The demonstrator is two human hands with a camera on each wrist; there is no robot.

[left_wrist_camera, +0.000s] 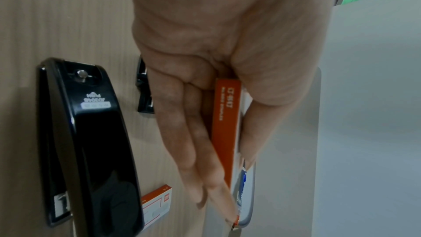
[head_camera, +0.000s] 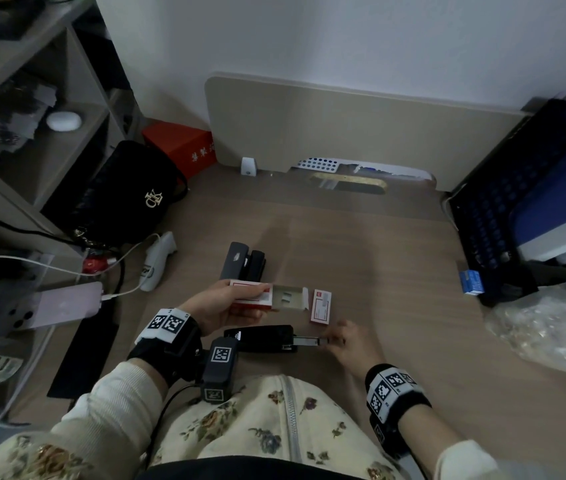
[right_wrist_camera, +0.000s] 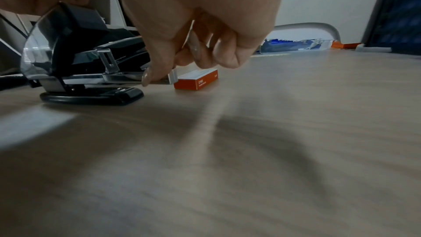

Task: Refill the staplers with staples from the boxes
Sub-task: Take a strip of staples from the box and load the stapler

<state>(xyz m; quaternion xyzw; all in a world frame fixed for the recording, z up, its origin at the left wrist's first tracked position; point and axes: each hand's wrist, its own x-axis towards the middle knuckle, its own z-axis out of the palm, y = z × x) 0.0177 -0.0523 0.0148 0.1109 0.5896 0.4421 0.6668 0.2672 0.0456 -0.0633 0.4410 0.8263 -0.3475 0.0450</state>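
Observation:
My left hand (head_camera: pixel 240 301) holds an open red-and-white staple box (head_camera: pixel 252 295) above the table, thumb on top; its inner drawer (head_camera: pixel 288 298) is slid out to the right. In the left wrist view, the left hand (left_wrist_camera: pixel 225 147) grips the orange box (left_wrist_camera: pixel 227 105) by its faces. A black stapler (head_camera: pixel 260 338) lies below it with its metal tray (head_camera: pixel 305 341) pulled out. My right hand (head_camera: pixel 330 341) pinches what looks like a short strip of staples (right_wrist_camera: pixel 172 78) at the tray's end. A second, shut box (head_camera: pixel 321 306) lies beside them. Another stapler (head_camera: pixel 244 262) lies farther back, opened.
A black handbag (head_camera: pixel 125 199), a phone on a cable (head_camera: pixel 63 304) and a white device (head_camera: pixel 157 261) crowd the left. A dark crate (head_camera: pixel 503 209) and a clear plastic bag (head_camera: pixel 548 327) are at the right. A board (head_camera: pixel 343 123) leans on the back wall.

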